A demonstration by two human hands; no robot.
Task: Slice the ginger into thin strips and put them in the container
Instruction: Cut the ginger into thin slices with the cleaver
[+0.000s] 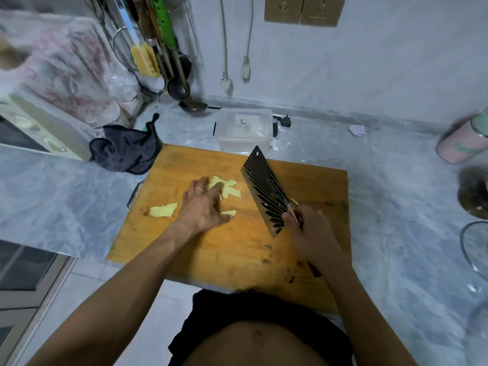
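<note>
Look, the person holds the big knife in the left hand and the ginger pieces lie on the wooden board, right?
Not quite. The head view shows the big knife held in the right hand, not the left. The left hand rests on the ginger pieces, which do lie on the wooden board.

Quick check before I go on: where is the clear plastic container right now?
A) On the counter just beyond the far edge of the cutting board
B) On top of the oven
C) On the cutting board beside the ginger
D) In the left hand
A: the clear plastic container stands on the counter just past the far edge of the cutting board, with no ginger visible inside.
</note>
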